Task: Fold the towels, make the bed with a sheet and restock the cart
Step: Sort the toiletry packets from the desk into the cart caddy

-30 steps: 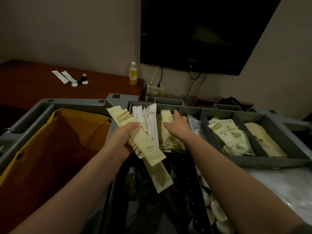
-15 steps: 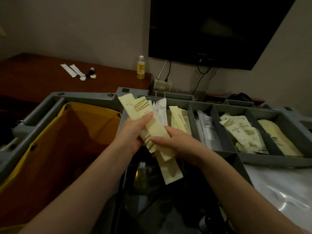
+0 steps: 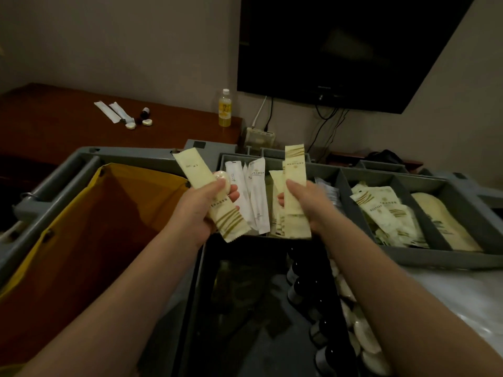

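Restocking step: left hand (image 3: 200,213) is gripping a tilted cream amenity packet (image 3: 228,221), right hand (image 3: 310,205) is pinching a second packet (image 3: 294,170) upright, both hovering over the cart tray (image 3: 435,258); the next move is probably calling for lowering the right-hand one into the slot beneath.

Shiny film, matt plastic, dull cloth.
The cream sachet (image 3: 194,171) in the left hand (image 3: 194,213) and the second sachet (image 3: 294,170) in the right hand (image 3: 313,205) are smooth, faintly shiny film. Right of the right hand the grey tray (image 3: 435,261) is matt plastic; left of the left hand the yellow bag (image 3: 109,227) is dull cloth.
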{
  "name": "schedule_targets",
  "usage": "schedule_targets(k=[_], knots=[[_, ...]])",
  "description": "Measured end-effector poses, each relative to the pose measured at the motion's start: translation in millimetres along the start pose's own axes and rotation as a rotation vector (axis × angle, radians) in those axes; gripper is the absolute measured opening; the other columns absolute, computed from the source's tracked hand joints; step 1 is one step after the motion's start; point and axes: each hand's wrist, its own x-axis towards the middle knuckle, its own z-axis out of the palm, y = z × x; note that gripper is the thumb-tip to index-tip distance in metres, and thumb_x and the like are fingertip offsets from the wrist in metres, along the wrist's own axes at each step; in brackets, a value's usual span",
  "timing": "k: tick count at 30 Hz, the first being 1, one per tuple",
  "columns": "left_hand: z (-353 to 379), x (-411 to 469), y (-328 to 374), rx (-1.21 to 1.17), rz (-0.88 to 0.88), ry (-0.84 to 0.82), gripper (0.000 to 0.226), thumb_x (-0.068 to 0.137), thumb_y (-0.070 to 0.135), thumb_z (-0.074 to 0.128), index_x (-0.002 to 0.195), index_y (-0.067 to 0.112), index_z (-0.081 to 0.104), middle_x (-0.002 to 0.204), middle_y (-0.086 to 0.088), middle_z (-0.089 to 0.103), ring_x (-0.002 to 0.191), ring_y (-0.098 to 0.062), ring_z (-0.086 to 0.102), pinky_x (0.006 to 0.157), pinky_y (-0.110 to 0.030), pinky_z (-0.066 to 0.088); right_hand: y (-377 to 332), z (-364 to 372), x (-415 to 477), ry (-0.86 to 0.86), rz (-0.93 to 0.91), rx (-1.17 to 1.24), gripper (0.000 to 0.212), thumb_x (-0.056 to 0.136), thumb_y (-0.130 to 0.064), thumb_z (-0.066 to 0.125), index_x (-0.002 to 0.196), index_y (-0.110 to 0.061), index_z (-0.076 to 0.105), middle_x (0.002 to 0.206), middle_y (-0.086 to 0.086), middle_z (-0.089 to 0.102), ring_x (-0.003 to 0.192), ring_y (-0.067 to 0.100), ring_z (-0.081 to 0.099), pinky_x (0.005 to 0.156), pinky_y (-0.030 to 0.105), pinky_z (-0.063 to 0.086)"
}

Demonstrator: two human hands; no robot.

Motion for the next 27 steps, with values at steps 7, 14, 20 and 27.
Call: schedule_targets(k=[7,14,20,27], knots=[[0,-5,-2,-0.061,-0.094,-0.036,0.04,0.098,0.023,0.043,0.137,0.013,0.036,0.098,-0.015,0.065,0.084,-0.025,0.065,0.061,-0.042,0.048,4,-4,46,0.108,0.0,-0.592,0.049,0.093,-0.012,0.047,0.14,-0.01,0.036,0.139,0.015,0.046,0.122,0.034,0.048,0.102,0.042,0.042],[7,-3,-8,0.096,-0.03,-0.088,0.023,0.099,0.023,0.045,0.121,0.016,0.049,0.105,-0.01,0.063,0.092,-0.028,0.063,0.063,-0.043,0.053,-12,31,-33,-0.161,-0.298,-0.476,0.058,0.091,-0.043,0.057,0.141,-0.023,0.035,0.122,-0.002,0.053,0.09,0.009,0.057,0.071,0.024,0.049],[9,-3,-15,0.424,0.182,-0.135,0.023,0.097,0.029,0.048,0.119,0.024,0.05,0.111,-0.004,0.062,0.089,-0.018,0.063,0.053,-0.029,0.053,5,39,-45,-0.292,-0.305,-0.458,0.058,0.083,-0.027,0.071,0.133,-0.02,0.042,0.105,-0.008,0.057,0.093,0.01,0.058,0.069,0.018,0.049],[-5,-3,-15,0.438,0.135,-0.118,0.026,0.098,0.025,0.048,0.123,0.021,0.051,0.099,-0.006,0.066,0.084,-0.02,0.064,0.059,-0.029,0.053,7,5,-1,0.141,-0.23,-0.406,0.079,0.085,-0.021,0.067,0.148,-0.014,0.02,0.133,0.007,0.051,0.114,0.024,0.055,0.085,0.029,0.044]])
